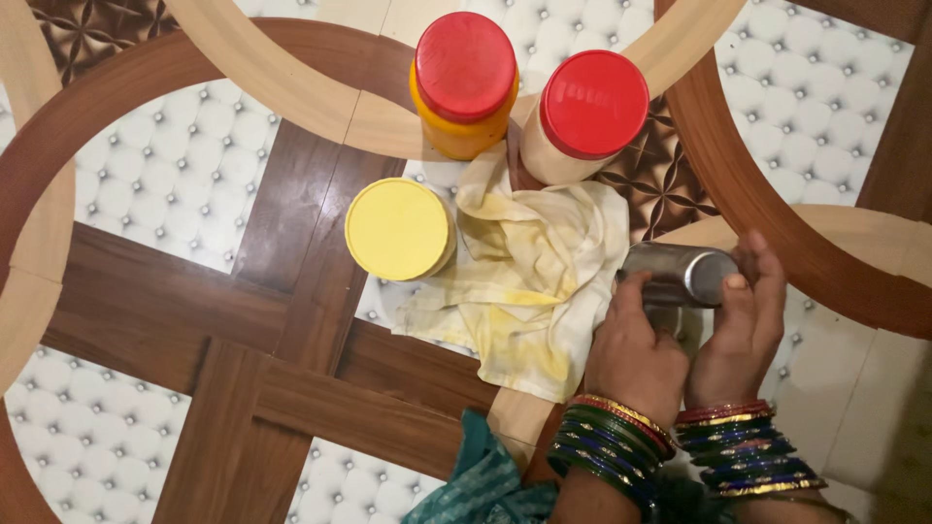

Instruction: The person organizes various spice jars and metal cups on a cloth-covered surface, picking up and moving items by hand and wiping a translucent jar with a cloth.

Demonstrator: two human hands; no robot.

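Observation:
A shiny steel tin [675, 275] lies on its side in both my hands, low on the right. My left hand [633, 351] wraps its body from below, and my right hand [742, 320] grips its lid end. Both wrists carry green, red and gold bangles. A cream cloth with yellow stains [524, 281] lies crumpled on the floor just left of the tin. Beside the cloth stands a jar with a yellow lid [399, 229].
Two red-lidded jars stand behind the cloth: a yellow-filled one [465, 82] and a pale one [585, 116]. The floor [194, 320] is patterned in brown wood strips, curved bands and white quilted panels. Teal fabric [481, 485] shows at the bottom edge.

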